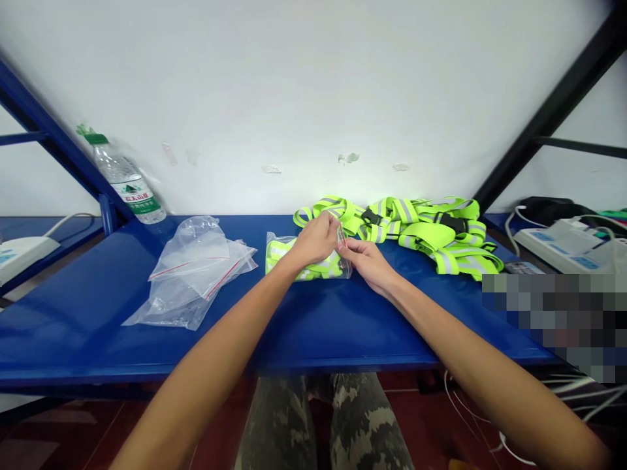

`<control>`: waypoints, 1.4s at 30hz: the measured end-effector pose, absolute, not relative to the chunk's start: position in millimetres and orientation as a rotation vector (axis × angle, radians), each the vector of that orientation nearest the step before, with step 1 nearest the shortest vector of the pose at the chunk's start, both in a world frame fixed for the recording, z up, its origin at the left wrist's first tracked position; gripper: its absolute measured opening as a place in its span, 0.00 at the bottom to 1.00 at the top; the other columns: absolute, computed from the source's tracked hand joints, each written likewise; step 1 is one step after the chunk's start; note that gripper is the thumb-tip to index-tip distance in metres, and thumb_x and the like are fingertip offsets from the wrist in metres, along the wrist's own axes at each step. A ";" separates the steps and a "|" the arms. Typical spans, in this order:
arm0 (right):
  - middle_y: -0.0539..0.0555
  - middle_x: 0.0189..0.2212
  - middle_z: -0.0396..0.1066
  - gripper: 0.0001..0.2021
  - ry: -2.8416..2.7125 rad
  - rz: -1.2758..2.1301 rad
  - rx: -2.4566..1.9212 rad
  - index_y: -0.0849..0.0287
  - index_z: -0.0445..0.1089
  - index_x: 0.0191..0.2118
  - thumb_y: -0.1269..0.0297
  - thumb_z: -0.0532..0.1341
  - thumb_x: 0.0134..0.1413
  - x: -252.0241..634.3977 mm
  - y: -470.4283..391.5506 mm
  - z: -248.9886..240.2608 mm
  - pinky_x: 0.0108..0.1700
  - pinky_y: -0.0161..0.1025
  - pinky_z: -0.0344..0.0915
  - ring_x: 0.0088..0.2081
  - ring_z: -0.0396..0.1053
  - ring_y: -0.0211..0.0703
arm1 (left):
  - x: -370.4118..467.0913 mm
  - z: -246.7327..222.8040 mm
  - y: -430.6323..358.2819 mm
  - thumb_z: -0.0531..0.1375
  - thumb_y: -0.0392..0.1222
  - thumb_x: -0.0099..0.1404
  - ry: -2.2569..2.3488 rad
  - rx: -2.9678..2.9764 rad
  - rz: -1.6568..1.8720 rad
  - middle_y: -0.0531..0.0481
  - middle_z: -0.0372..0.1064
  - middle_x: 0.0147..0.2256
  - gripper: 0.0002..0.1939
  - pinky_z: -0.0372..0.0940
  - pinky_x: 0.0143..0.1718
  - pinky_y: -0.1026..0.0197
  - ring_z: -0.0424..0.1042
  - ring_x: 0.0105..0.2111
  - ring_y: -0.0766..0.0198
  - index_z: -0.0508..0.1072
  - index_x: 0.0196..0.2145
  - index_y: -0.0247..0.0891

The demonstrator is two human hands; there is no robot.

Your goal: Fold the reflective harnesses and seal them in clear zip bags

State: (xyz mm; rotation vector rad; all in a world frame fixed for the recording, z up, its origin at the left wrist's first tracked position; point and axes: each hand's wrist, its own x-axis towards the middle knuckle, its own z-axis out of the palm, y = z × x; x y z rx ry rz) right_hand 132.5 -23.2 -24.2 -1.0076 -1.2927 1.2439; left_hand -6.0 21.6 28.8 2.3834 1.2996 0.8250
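Observation:
A clear zip-lock bag (pixel 347 269) with a folded yellow-green reflective strap (pixel 281 251) inside lies on the blue table in front of me. My left hand (pixel 318 238) reaches over the bag, its fingers closed on the bag's red-lined zip edge. From the right, my right hand (pixel 367 261) pinches the same edge, thumb and fingertips together. Both hands meet at the bag's right end. Just behind and to the right lies a heap of loose reflective straps (pixel 421 232) with black buckles (pixel 450 223).
Several empty zip-lock bags (pixel 191 274) lie on the left of the blue table (pixel 313 333). A water bottle (pixel 130 183) leans by the left frame post. White power strips (pixel 558 248) with cables sit beyond the right frame. A white wall (pixel 304 98) stands behind.

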 end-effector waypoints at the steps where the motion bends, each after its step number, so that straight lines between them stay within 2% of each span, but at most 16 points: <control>1: 0.51 0.30 0.70 0.21 -1.309 1.218 -1.004 0.58 0.73 0.26 0.43 0.69 0.41 132.6 -22.8 -24.6 0.35 0.36 0.62 0.31 0.64 0.38 | -6.3 27.4 21.6 0.47 0.41 0.72 1.292 2.356 0.859 0.45 0.71 0.35 0.10 0.62 0.39 0.57 0.70 0.36 0.58 0.65 0.37 0.38; 4: 0.52 0.30 0.69 0.22 -1.377 1.108 -1.007 0.58 0.71 0.22 0.41 0.68 0.43 132.9 -22.3 -25.9 0.36 0.35 0.63 0.33 0.63 0.38 | -11.2 26.2 24.0 0.49 0.41 0.71 1.199 2.290 0.891 0.46 0.72 0.35 0.09 0.62 0.38 0.58 0.70 0.36 0.60 0.67 0.37 0.37; 7: 0.52 0.28 0.66 0.24 -1.445 0.991 -1.036 0.58 0.69 0.20 0.39 0.66 0.46 133.1 -21.1 -27.8 0.34 0.36 0.61 0.31 0.61 0.38 | -19.1 28.8 28.5 0.54 0.44 0.68 1.058 2.197 0.792 0.47 0.73 0.34 0.09 0.63 0.36 0.60 0.71 0.34 0.62 0.69 0.36 0.35; 11: 0.51 0.26 0.64 0.24 -1.481 0.927 -1.046 0.58 0.72 0.23 0.39 0.64 0.48 132.5 -18.4 -29.5 0.32 0.36 0.59 0.29 0.60 0.38 | -24.2 30.5 30.9 0.57 0.43 0.66 0.955 2.113 0.790 0.48 0.73 0.32 0.09 0.64 0.36 0.62 0.70 0.32 0.64 0.71 0.35 0.34; 14: 0.52 0.27 0.66 0.23 -1.430 0.948 -1.027 0.58 0.73 0.23 0.40 0.67 0.45 131.5 -18.4 -29.0 0.32 0.37 0.59 0.30 0.61 0.38 | -21.9 28.0 29.4 0.57 0.39 0.65 0.991 2.095 0.842 0.48 0.73 0.31 0.07 0.64 0.36 0.62 0.70 0.32 0.65 0.72 0.33 0.34; 19: 0.53 0.28 0.70 0.22 -1.323 0.985 -1.069 0.59 0.76 0.25 0.41 0.69 0.40 131.2 -20.5 -28.8 0.29 0.36 0.60 0.28 0.63 0.38 | -18.7 23.9 28.7 0.58 0.40 0.65 1.071 2.101 0.896 0.48 0.72 0.29 0.07 0.64 0.35 0.62 0.70 0.31 0.64 0.72 0.32 0.34; 24: 0.52 0.27 0.73 0.23 -1.361 0.977 -1.079 0.60 0.78 0.30 0.41 0.67 0.44 133.1 -18.6 -33.5 0.30 0.35 0.62 0.28 0.66 0.38 | -21.1 22.4 34.3 0.55 0.41 0.67 0.996 2.029 0.902 0.46 0.74 0.32 0.09 0.64 0.35 0.62 0.71 0.32 0.63 0.72 0.33 0.34; 28: 0.53 0.26 0.75 0.23 -1.277 0.998 -1.107 0.60 0.78 0.29 0.42 0.69 0.39 132.2 -18.2 -32.9 0.28 0.35 0.63 0.26 0.67 0.39 | -19.4 20.6 36.3 0.55 0.38 0.66 1.036 2.025 0.934 0.46 0.73 0.32 0.07 0.65 0.37 0.61 0.72 0.35 0.62 0.70 0.33 0.34; 36: 0.54 0.25 0.77 0.20 -1.150 0.997 -1.123 0.59 0.79 0.27 0.47 0.74 0.31 131.6 -19.4 -29.0 0.29 0.36 0.66 0.27 0.71 0.40 | -17.9 19.4 30.8 0.54 0.40 0.68 1.089 2.166 0.952 0.46 0.74 0.36 0.07 0.65 0.36 0.62 0.72 0.35 0.62 0.70 0.36 0.35; 42: 0.54 0.27 0.78 0.20 -1.086 1.087 -1.100 0.60 0.79 0.28 0.52 0.76 0.25 135.0 -16.8 -28.8 0.31 0.37 0.68 0.27 0.71 0.41 | -17.5 21.0 26.6 0.58 0.40 0.65 1.053 2.167 0.924 0.45 0.74 0.36 0.05 0.66 0.37 0.60 0.73 0.37 0.60 0.70 0.36 0.36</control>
